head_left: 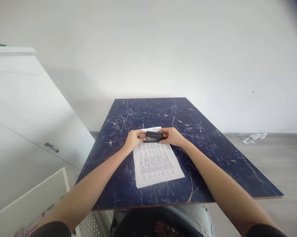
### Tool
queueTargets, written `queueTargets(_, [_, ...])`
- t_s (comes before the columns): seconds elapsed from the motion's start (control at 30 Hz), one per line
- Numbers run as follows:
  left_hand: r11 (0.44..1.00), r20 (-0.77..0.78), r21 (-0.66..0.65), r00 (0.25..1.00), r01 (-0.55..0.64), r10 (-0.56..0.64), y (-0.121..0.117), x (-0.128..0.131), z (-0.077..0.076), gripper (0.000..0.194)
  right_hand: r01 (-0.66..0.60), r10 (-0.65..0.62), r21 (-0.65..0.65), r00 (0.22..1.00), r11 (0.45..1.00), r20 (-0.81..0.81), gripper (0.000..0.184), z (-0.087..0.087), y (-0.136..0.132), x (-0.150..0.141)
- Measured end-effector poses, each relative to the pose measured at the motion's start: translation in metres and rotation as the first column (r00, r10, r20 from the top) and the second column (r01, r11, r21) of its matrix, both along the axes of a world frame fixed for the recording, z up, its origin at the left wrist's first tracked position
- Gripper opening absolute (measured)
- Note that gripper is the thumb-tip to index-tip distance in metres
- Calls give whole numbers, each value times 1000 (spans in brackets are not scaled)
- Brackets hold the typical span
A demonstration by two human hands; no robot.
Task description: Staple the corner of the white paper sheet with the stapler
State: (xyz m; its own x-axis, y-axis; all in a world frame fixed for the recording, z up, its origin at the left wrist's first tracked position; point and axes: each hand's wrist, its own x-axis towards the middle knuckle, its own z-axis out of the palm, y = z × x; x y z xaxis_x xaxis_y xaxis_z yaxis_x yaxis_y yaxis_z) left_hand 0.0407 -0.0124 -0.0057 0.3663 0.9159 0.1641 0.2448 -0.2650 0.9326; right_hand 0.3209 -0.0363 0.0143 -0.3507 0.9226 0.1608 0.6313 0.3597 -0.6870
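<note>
A black stapler point(153, 135) with an orange part at its right end lies sideways over the upper part of a printed paper sheet point(153, 161). My left hand point(135, 138) grips the stapler's left end between thumb and fingers. Around its right end, by the orange part, my right hand point(172, 135) is closed. The stapler covers some of the top lines of print. The sheet rests on a dark blue marbled table point(143, 115), and its bottom edge points toward me.
A small grey piece point(179, 121) lies on the table beyond my right hand. White cabinets point(27, 98) stand at the left, with an open drawer point(37, 194) below. Crumpled clear plastic point(254, 138) is on the floor at the right. A white wall point(148, 49) rises behind the table.
</note>
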Motion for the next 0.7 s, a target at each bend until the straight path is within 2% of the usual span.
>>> queueTargets(0.1, [999,-3,-31,1000,26,-26,3,-1,0,28,-12,9,33,998,999,65,45,1,-1,0])
queueTargets(0.17, [999,-10,-17,999,47,-47,5,-4,2,30,-16,2,108,992,994,124,49,2,-3,-3])
queueTargets(0.27, [992,-34,127,999,-25,30,9,-10,6,23,-29,4,203,992,979,125,50,4,-6,-9])
queueTargets(0.37, [929,-90,321,970,-185,225,11,-17,9,15,-100,81,145,989,984,127,35,9,-8,-13])
queueTargets(0.43, [886,-151,417,945,-204,289,12,-21,9,22,-120,101,98,978,988,184,24,14,-10,-12])
queueTargets(0.53, [883,-221,441,934,-163,282,14,-25,8,31,-102,80,74,964,992,254,18,22,-12,-7])
queueTargets(0.7, [913,-266,390,934,-121,238,15,-25,5,28,-46,38,24,957,999,287,18,32,-17,11])
